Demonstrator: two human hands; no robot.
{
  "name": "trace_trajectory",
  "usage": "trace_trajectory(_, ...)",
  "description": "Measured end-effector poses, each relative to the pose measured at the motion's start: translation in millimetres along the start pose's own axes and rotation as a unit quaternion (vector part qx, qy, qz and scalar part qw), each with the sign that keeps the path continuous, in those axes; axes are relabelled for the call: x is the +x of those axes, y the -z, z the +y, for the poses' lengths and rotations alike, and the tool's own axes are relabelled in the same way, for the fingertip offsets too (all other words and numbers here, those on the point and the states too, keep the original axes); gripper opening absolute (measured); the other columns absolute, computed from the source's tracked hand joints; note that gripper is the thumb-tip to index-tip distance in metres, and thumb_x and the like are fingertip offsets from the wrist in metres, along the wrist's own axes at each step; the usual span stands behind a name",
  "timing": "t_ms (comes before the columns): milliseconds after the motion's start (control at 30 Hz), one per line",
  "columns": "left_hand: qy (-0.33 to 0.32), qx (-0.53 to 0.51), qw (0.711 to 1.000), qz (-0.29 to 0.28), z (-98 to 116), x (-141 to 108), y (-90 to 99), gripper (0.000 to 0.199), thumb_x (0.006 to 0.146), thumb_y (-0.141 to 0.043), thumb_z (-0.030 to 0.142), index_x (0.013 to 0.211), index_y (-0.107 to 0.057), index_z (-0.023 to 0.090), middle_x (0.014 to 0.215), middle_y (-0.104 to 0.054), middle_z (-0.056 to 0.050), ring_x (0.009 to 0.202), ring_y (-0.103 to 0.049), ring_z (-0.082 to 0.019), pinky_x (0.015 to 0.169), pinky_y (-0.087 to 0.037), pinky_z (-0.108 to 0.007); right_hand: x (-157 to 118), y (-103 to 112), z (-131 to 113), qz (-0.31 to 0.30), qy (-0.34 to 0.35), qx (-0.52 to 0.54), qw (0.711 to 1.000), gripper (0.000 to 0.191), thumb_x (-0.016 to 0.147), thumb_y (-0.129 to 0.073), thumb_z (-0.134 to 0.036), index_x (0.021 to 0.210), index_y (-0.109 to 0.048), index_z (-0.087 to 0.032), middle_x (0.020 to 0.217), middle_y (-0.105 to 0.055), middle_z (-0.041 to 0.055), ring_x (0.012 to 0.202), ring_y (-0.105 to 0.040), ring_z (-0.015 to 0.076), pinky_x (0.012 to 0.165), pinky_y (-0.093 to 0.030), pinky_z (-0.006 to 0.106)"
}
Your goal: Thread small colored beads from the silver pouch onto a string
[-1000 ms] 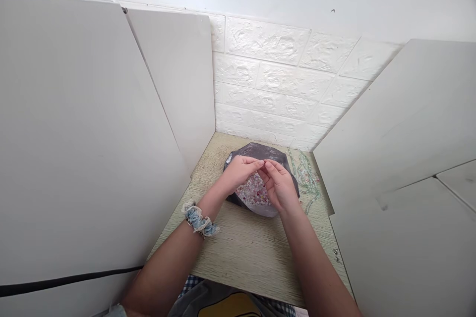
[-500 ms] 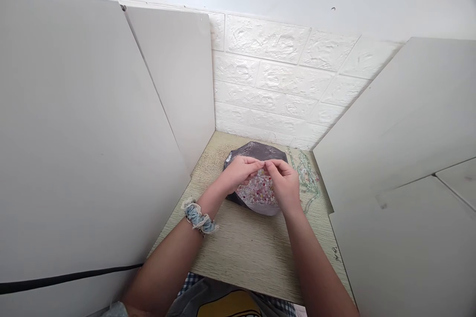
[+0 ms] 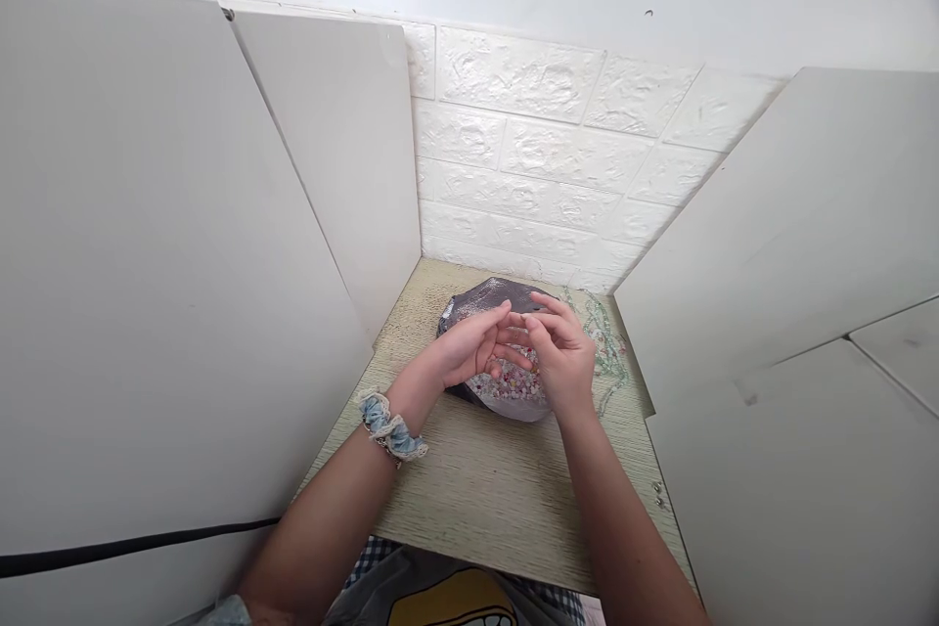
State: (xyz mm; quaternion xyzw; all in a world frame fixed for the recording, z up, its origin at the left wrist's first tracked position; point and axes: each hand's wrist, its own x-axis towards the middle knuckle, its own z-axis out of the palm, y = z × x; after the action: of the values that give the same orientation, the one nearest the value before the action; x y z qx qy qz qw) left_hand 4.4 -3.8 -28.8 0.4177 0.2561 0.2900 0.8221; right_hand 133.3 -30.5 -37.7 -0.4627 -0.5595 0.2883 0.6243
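Our left hand (image 3: 469, 349), a blue-and-cream ruffled fabric scrunchie (image 3: 394, 430) on its wrist, is open, fingers loosely spread and thumb raised. Our right hand (image 3: 570, 362) meets its fingertips from three o'clock, thumb and forefinger drawn close together; whether they grip anything, we cannot tell. Just beneath our hands we see a dark grey, shiny plastic bag (image 3: 490, 294), open and holding small pink, white and red beads (image 3: 514, 385). It sits toward twelve o'clock on the pale wood-grain tabletop (image 3: 476, 479). At the bag's three o'clock lie tangled strands of pale green beads (image 3: 610, 352).
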Motion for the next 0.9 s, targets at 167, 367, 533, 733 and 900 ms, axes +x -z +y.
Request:
trace_trajectory(167, 0.005, -0.013, 1.000, -0.013, -0.9, 0.7, 0.3, 0.036, 0.081, -0.039, 0.042, 0.098, -0.055, 0.014, 0.091, -0.061, -0.012, 0.068, -0.060, -0.014, 0.036, -0.034, -0.015, -1.5, -1.4, -4.7, 0.037, 0.025, -0.016, 0.999, 0.011, 0.069, -0.055, -0.026, 0.067, -0.064, -0.021, 0.101, -0.056, 0.0040, 0.091, -0.051, 0.0157, 0.082, -0.039, 0.030)
trace_trajectory(367, 0.038, -0.040, 0.998, -0.027, 0.0, 0.8, 3.6, 0.043, 0.082, -0.036, 0.042, 0.093, -0.060, 0.008, 0.093, -0.062, -0.014, 0.074, -0.060, -0.015, 0.053, -0.045, -0.019, 4.9, 0.5, 6.4, 0.115, -0.073, 0.088, 0.987, 0.014, 0.074, -0.050, -0.033, 0.071, -0.053, -0.020, 0.064, -0.052, -0.0029, 0.060, -0.048, 0.0079, 0.057, -0.038, 0.021)
trace_trajectory(533, 0.040, -0.056, 0.998, -0.017, 1.1, 0.2, 2.1, 0.044, 0.082, -0.035, 0.042, 0.091, -0.061, 0.007, 0.089, -0.064, -0.014, 0.076, -0.061, -0.015, 0.065, -0.047, -0.022, 10.8, 4.1, 13.9, 0.114, -0.191, 0.228, 0.948, 0.017, 0.069, -0.055, -0.034, 0.071, -0.047, -0.020, 0.047, -0.041, -0.0084, 0.042, -0.038, 0.0045, 0.042, -0.030, 0.017)
trace_trajectory(733, 0.044, -0.073, 0.996, -0.019, 1.7, 0.2, 2.6, 0.044, 0.083, -0.034, 0.042, 0.090, -0.060, 0.007, 0.086, -0.064, -0.013, 0.081, -0.060, -0.016, 0.069, -0.047, -0.024, 12.9, 8.6, 17.5, 0.119, -0.244, 0.317, 0.909, 0.017, 0.068, -0.056, -0.031, 0.073, -0.043, -0.021, 0.066, -0.062, -0.0048, 0.048, -0.052, 0.0054, 0.049, -0.043, 0.018)
trace_trajectory(900, 0.042, -0.076, 0.996, -0.029, 1.6, 0.3, 4.4, 0.045, 0.082, -0.034, 0.042, 0.088, -0.060, 0.007, 0.084, -0.064, -0.013, 0.082, -0.060, -0.017, 0.071, -0.046, -0.024, 16.0, 11.6, 17.0, 0.123, -0.256, 0.360, 0.889, 0.012, 0.072, -0.053, -0.026, 0.074, -0.042, -0.021, 0.082, -0.066, 0.0011, 0.075, -0.062, 0.0092, 0.068, -0.049, 0.022)
